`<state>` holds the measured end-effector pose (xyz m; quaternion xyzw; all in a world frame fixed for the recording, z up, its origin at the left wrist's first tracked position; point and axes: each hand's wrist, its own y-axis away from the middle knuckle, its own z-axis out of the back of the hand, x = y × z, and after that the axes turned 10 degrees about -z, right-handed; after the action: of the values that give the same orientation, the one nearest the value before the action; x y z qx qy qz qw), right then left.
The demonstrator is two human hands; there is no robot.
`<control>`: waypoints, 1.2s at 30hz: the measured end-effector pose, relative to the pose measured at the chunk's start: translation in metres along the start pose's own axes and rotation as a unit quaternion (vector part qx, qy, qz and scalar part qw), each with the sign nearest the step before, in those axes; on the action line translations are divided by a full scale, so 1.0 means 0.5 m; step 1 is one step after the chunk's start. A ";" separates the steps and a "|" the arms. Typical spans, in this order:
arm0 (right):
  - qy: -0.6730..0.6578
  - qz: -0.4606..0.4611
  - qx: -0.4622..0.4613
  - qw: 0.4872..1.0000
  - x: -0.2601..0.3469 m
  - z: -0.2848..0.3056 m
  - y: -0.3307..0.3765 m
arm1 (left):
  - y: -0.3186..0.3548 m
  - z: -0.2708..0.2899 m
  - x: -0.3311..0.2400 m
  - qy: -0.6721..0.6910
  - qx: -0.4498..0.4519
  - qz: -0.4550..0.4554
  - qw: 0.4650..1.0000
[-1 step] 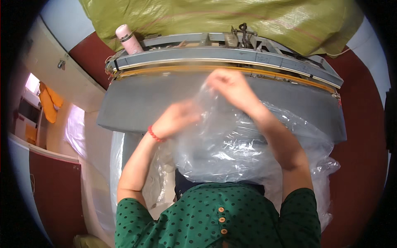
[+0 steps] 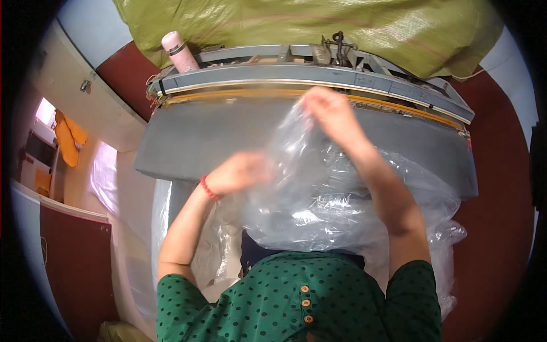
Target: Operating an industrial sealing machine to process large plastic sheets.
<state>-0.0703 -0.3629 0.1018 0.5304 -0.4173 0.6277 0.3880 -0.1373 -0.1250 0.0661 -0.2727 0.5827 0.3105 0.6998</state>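
Note:
Clear plastic film point(image 2: 327, 211) lies bunched over my lap and the front of a grey padded board point(image 2: 199, 134). My right hand point(image 2: 331, 111) pinches an upper edge of the film and holds it up above the board, near the metal frame. From those fingers the film hangs down in a loose, wrinkled fold. My left hand point(image 2: 242, 171), with a red bead bracelet at the wrist, is at the film's left side, lower than the right. Its fingers curl but are smeared by motion, so their grip on the film is unclear.
Behind the board runs a grey metal frame point(image 2: 256, 74) with an orange-yellow strip point(image 2: 393, 104) along it. A pink bottle point(image 2: 179, 52) leans at its left end. A yellow-green woven sheet point(image 2: 313, 23) covers what is behind. At left stands a door point(image 2: 85, 74).
My right hand has shifted slightly right and up with the film edge. My left hand has moved a little left and down, and the film between them looks more stretched out.

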 end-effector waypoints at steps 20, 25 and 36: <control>-0.017 -0.018 -0.471 0.882 -0.182 0.480 0.151 | 0.179 -0.038 0.125 -0.202 -0.169 0.084 0.961; 0.087 -0.002 -0.512 0.855 -0.188 0.531 0.202 | 0.271 0.041 0.142 -0.380 -0.067 0.183 0.904; 0.245 -0.041 -0.540 0.804 -0.292 0.604 0.255 | 0.364 0.457 -0.155 -0.742 -0.635 -0.044 0.210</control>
<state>-0.0658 -0.6967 -0.0301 0.0798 -0.5576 0.3936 0.7265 -0.1366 0.1555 0.1780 -0.2968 -0.6063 0.6068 0.4197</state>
